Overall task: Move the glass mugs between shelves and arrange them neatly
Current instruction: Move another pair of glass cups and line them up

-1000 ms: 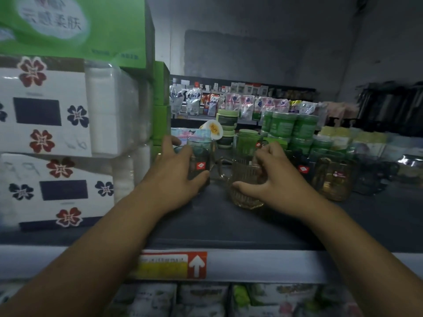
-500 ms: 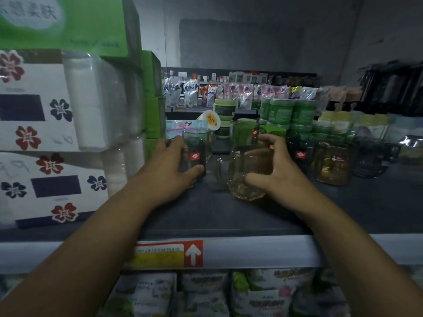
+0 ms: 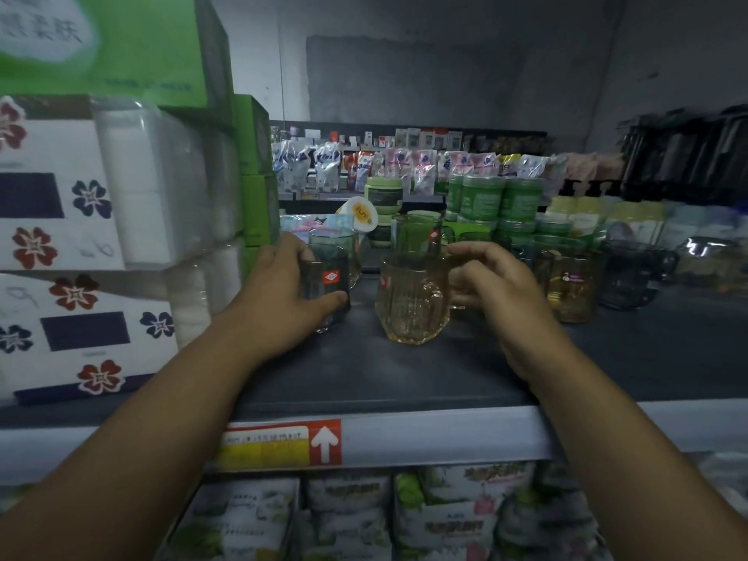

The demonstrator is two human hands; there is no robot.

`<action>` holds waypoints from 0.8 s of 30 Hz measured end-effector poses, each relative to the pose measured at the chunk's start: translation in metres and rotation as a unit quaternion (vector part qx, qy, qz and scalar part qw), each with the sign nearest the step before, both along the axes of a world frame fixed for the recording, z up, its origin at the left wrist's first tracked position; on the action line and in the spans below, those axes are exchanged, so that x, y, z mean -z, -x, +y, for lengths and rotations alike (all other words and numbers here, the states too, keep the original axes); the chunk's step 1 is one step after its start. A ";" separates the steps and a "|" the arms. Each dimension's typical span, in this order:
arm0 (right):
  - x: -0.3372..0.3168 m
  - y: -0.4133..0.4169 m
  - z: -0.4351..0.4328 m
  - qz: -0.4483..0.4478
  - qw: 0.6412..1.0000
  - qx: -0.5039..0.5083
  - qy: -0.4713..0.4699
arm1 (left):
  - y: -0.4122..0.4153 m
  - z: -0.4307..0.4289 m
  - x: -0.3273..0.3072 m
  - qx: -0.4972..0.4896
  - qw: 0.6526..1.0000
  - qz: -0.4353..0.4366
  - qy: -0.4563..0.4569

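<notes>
The right grip [image 3: 498, 289] is clamped on the amber mug [image 3: 409, 305] by its handle, newly turned rightward for lining up, the left grip [image 3: 279, 301] on the dark mug [image 3: 328, 279].

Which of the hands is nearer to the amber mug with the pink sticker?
Right. The right hand, holding the ribbed mug by its handle, is just left of that amber mug; the left hand grips the dark mug farther left.
</notes>
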State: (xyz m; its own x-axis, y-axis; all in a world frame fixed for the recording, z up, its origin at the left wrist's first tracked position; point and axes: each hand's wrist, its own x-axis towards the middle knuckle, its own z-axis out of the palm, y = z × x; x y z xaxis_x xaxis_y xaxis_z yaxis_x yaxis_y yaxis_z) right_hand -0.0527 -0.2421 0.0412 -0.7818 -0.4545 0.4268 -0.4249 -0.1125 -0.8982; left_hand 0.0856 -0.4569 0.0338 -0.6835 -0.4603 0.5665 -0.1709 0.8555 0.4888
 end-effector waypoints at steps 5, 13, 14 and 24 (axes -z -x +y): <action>-0.008 -0.018 0.009 0.102 0.985 -0.001 -0.141 | 0.000 0.001 -0.001 0.027 0.996 0.028 -0.082; -0.010 -0.009 0.020 0.025 0.989 -0.027 -0.141 | 0.002 0.004 -0.004 0.034 0.991 0.028 -0.122; -0.009 -0.008 0.020 -0.044 0.989 -0.069 -0.123 | 0.004 0.003 -0.004 0.033 0.989 0.027 -0.140; -0.004 -0.016 0.011 -0.235 0.963 -0.132 -0.006 | 0.011 -0.004 0.002 0.010 0.982 0.017 -0.189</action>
State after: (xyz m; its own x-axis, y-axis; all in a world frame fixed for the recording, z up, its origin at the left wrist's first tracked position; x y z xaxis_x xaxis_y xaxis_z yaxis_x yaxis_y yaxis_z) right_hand -0.0366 -0.2307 0.0457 -0.7444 -0.6660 0.0474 0.0708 -0.1493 -0.9862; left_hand 0.0744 -0.4605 0.0316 -0.6786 -0.6284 0.3802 -0.1338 0.6148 0.7772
